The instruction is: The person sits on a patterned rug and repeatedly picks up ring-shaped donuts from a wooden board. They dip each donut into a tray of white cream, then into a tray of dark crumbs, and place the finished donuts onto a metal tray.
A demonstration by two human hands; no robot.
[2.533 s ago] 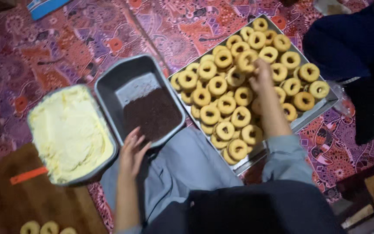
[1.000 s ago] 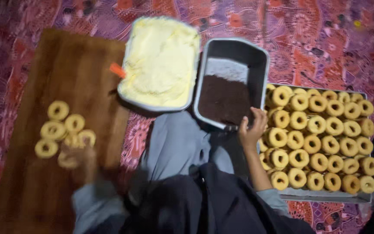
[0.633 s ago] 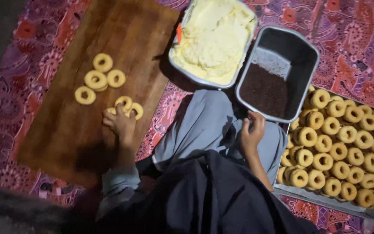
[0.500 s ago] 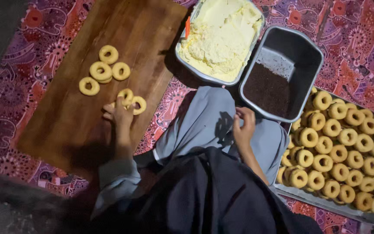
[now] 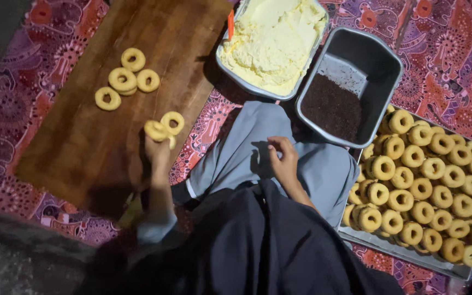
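A ring-shaped doughnut point(image 5: 155, 130) is gripped in the fingers of the left hand point(image 5: 157, 150), which is raised over the near right part of the wooden board point(image 5: 83, 147). A second ring doughnut point(image 5: 172, 122) is seen just beside the held one, touching it; it cannot be told whether it is also held or lies on the board. Four more plain doughnuts point(image 5: 127, 80) are placed near the far left part of the board, two of them partly stacked. The right hand point(image 5: 283, 161) is held loosely over the lap covered with grey cloth point(image 5: 236, 158), the fingers curled and nothing grasped in them. At the far side, beyond the lap, a metal pan of pale yellow cream point(image 5: 271, 43) is set beside the far right corner of the board, with an orange handle point(image 5: 230, 24) seen at its left rim. Just beside this pan, a second grey pan point(image 5: 378, 60) is placed, and dark brown sprinkles point(image 5: 331, 106) are gathered in its near end. To the right of the lap, a flat metal tray point(image 5: 400, 252) is filled with many plain ring doughnuts in close rows. Everything is laid on a red and purple patterned mat point(image 5: 443, 38).
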